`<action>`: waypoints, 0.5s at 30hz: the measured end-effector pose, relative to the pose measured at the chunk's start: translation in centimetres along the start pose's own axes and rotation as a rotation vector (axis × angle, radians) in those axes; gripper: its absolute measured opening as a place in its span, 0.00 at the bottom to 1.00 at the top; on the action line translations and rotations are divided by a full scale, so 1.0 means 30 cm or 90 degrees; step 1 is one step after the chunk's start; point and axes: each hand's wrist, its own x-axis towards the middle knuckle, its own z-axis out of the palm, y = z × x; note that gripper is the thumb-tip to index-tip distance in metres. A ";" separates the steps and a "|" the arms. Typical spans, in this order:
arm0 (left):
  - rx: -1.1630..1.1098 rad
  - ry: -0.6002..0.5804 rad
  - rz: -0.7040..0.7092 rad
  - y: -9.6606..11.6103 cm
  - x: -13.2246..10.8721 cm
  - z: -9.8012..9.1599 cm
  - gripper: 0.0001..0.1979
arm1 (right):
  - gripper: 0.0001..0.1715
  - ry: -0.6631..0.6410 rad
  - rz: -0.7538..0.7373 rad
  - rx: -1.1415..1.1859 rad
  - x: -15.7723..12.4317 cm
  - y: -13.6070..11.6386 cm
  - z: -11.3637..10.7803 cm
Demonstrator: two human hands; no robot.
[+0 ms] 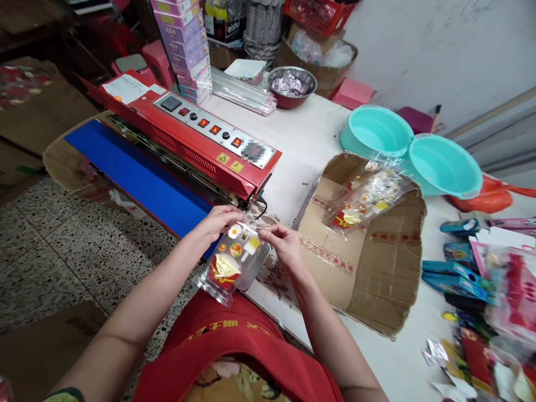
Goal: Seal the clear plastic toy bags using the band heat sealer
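Note:
A clear plastic bag (226, 265) with a red fries pack, a fried egg and other small food shapes in it hangs between my two hands. My left hand (220, 221) pinches its top left corner, close to the end of the red sealing machine (201, 134). At the top right corner, the thumb and fingers of my right hand (282, 243) are closed on the bag's edge. Behind the bag, a grey metal tray or plate (257, 269) shows in part at the table edge. The machine's blue conveyor belt (142, 176) runs off to the left.
Right of my hands, a cut-down cardboard box (385, 273) holds several similar filled bags (364, 198). Two turquoise basins (446, 162) stand behind it. Further back are a metal bowl (292, 84) of small packets and a stack of boxes (184, 50). Assorted packages (469, 273) lie at the right.

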 end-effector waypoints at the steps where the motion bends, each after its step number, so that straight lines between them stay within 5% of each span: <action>1: -0.008 0.011 -0.011 -0.003 0.003 0.002 0.16 | 0.17 0.007 -0.004 -0.003 0.005 0.000 0.002; 8: -0.099 0.175 0.030 -0.060 0.074 0.031 0.10 | 0.19 0.050 0.012 -0.006 0.057 0.045 0.037; 15: -0.072 0.139 -0.003 -0.054 0.103 -0.072 0.18 | 0.30 0.117 0.041 0.115 0.201 0.103 0.088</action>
